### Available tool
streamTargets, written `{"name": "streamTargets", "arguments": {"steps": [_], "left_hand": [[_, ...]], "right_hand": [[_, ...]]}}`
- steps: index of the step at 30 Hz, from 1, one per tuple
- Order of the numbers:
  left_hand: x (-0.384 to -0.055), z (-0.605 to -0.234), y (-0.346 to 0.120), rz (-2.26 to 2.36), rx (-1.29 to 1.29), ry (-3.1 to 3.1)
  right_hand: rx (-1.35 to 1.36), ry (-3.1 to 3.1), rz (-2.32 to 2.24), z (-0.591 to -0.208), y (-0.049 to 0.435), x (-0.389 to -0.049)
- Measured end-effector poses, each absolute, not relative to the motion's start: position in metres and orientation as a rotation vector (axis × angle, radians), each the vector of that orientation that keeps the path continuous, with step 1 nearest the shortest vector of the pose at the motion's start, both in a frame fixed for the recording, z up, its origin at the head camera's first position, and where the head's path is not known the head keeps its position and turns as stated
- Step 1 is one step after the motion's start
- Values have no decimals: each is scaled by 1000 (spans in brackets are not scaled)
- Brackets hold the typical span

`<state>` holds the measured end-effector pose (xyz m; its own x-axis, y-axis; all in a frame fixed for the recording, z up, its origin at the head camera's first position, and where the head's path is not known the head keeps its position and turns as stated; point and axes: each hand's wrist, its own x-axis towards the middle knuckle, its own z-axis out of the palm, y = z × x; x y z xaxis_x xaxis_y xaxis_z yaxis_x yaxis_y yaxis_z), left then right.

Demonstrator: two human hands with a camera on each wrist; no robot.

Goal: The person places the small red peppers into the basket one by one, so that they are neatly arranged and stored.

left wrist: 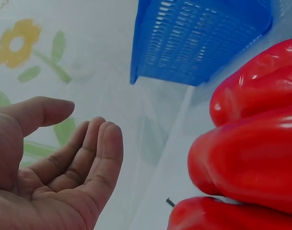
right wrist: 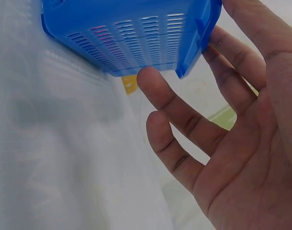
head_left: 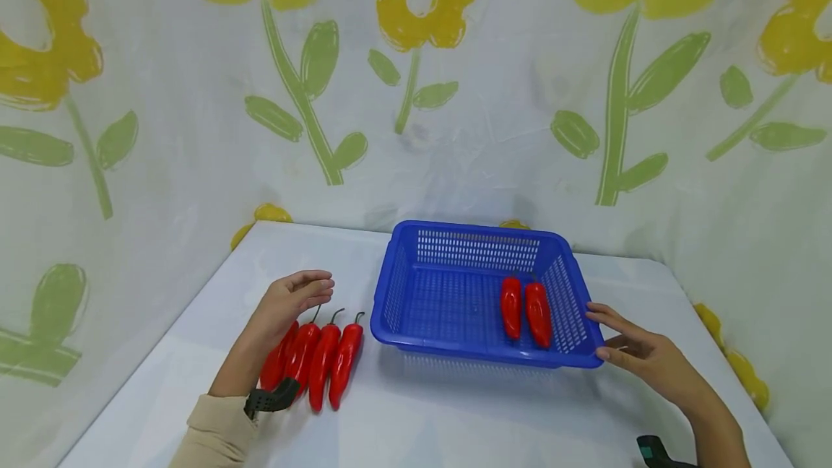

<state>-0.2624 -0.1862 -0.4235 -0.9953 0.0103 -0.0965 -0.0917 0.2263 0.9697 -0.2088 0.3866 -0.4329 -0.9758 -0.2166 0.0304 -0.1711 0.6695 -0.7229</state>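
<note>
My left hand point(head_left: 295, 298) hovers over the stem ends of several red chili peppers point(head_left: 347, 363) lying side by side on the table. Its fingers are loosely bent, and the left wrist view shows nothing between thumb and fingers point(left wrist: 105, 143). Red peppers point(left wrist: 251, 158) lie close beside it there. A blue plastic basket point(head_left: 455, 360) stands to the right, holding two red peppers point(head_left: 537, 313) near its right wall. At the basket's right front corner, my right hand point(head_left: 640, 349) touches the rim with thumb and fingertips. Its lower fingers point(right wrist: 184, 115) extend loosely below the rim.
The white table point(head_left: 474, 425) carries the peppers at left and the basket toward the back. Behind and around it hangs a white cloth point(head_left: 481, 165) printed with yellow flowers and green leaves. Black straps point(head_left: 273, 397) circle the wrists.
</note>
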Motion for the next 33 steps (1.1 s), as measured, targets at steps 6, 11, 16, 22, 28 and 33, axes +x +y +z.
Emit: {"name": "streamTargets", "arguments": {"steps": [6, 11, 16, 22, 28, 33], "left_hand": [[-254, -428, -200, 1940, -102, 2409], [-245, -441, -210, 2018, -170, 2351], [-237, -445, -219, 2283, -93, 2205], [-235, -446, -225, 2271, -77, 2286], [-236, -451, -232, 1982, -244, 2510], [-223, -454, -249, 1696, -333, 2749]], "right_hand": [[-315, 2804, -1209, -433, 386, -208], [-312, 2801, -1218, -434, 387, -205], [-338, 2798, -1237, -437, 387, -207], [-333, 2841, -1177, -433, 392, -206], [-340, 2872, -1136, -432, 399, -205], [-364, 2850, -1141, -437, 391, -211]]}}
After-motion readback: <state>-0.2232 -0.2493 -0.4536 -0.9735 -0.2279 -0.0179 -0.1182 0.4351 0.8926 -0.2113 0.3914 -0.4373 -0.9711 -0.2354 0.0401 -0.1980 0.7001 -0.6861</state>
